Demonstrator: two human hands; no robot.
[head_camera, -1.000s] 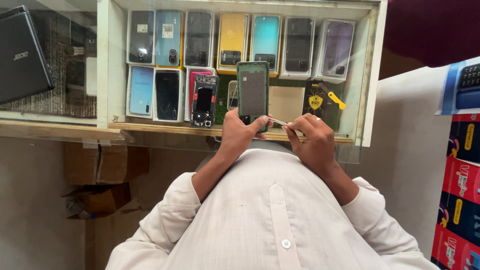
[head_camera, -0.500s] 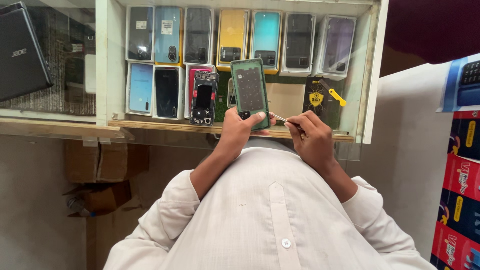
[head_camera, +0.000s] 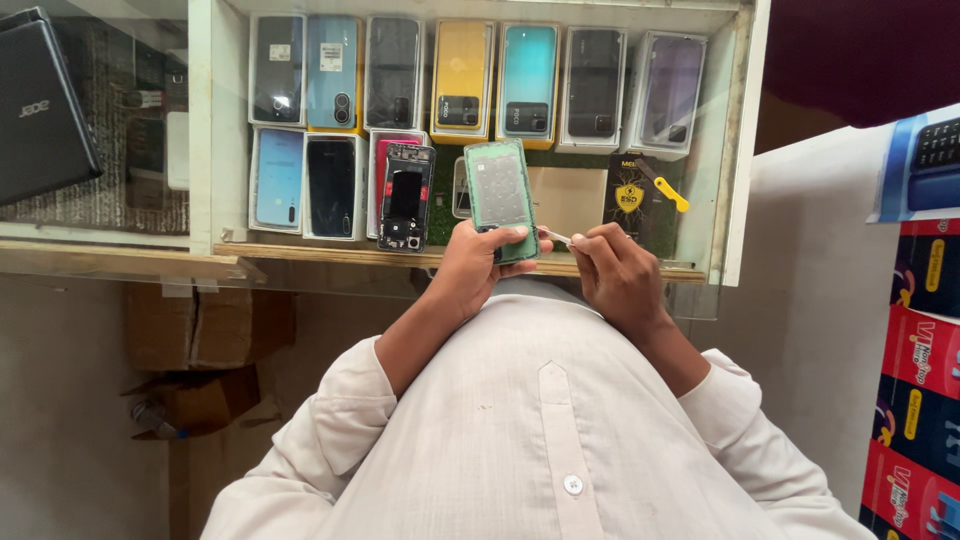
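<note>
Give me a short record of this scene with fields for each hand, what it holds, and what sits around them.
left hand: left hand grips the lower end of a green rectangular phone back panel, held upright
right hand: right hand pinches a thin light-coloured pointed tool, tip at the panel's lower right edge
beside panel: black opened phone frame lying on the counter
counter: glass-topped display counter with wooden front edge
display: rows of boxed phones under the glass
far left: black closed laptop

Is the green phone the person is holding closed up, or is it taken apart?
Taken apart. The left hand holds only a green back cover, its inner side showing. The right hand holds a thin tool at its edge.
</note>
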